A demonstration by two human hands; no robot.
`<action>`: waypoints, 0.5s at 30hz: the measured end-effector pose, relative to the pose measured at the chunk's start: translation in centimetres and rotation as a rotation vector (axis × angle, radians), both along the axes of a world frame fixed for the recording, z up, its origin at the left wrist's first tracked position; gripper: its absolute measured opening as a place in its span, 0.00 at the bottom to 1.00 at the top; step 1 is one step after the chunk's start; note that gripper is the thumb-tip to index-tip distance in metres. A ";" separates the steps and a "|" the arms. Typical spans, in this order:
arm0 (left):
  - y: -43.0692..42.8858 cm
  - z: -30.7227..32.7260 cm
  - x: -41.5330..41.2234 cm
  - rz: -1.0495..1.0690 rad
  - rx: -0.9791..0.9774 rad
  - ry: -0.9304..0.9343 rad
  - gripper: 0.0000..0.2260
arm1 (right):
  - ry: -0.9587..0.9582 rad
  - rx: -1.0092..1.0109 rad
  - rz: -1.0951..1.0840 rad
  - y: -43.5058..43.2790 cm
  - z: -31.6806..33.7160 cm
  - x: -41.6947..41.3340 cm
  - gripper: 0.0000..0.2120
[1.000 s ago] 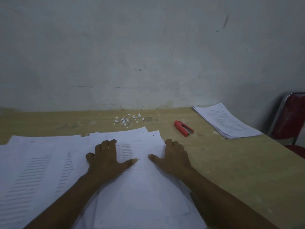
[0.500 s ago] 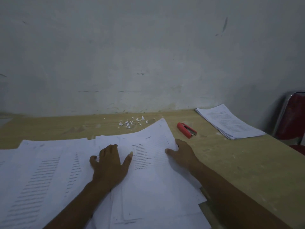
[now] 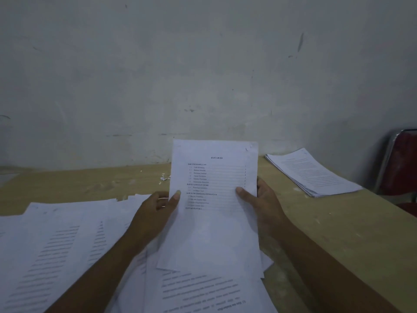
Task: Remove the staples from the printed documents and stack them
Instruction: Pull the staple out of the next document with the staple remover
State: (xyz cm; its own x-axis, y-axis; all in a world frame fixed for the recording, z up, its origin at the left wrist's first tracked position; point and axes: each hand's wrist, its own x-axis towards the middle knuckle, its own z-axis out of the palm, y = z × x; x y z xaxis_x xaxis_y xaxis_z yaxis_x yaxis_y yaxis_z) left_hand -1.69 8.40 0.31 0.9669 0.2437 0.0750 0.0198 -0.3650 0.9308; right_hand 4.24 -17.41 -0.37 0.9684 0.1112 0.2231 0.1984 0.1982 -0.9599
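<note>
I hold a printed document (image 3: 214,222) upright above the table, its contents page facing me. My left hand (image 3: 155,213) grips its left edge, thumb on the front. My right hand (image 3: 261,199) grips its right edge the same way. The top right corner of the document looks torn or creased. Beneath it, loose printed sheets (image 3: 56,245) are spread over the left and near part of the wooden table (image 3: 338,233). A neat stack of papers (image 3: 313,172) lies at the far right. The red stapler is hidden behind the held document.
Small white paper scraps (image 3: 164,177) lie near the wall behind the document. A red chair with a metal frame (image 3: 401,166) stands past the table's right edge. A grey wall closes off the back of the table.
Both hands were flat on the spread sheets a second ago. They have since taken hold of the top document and lifted it upright off the pile. The camera has tilted slightly.
</note>
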 end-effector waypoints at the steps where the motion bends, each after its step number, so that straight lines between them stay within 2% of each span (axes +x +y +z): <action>1: 0.0 0.6 0.0 -0.018 -0.123 -0.029 0.20 | -0.001 0.050 0.033 0.0 0.9 -0.1 0.20; 3: -0.2 1.9 0.1 -0.052 -0.275 -0.100 0.18 | -0.020 0.098 0.083 0.0 2.6 -0.1 0.21; 8: -1.4 4.6 0.1 -0.096 -0.363 -0.292 0.08 | -0.088 0.052 0.125 0.1 6.1 0.1 0.21; 12: -2.3 6.4 0.0 -0.068 -0.344 -0.424 0.08 | -0.146 0.029 0.108 0.0 8.7 -0.3 0.13; 15: -2.7 6.7 -0.2 -0.083 -0.369 -0.459 0.11 | -0.187 0.014 0.106 -0.3 9.2 -0.2 0.11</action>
State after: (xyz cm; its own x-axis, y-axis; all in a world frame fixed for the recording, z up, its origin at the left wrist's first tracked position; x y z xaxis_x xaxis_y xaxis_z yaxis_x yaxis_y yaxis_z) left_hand -1.86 5.69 7.02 0.8726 0.2578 0.4150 -0.4298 0.0011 0.9029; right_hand 4.05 -17.72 8.81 0.8930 0.2062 0.4001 0.3501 0.2404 -0.9053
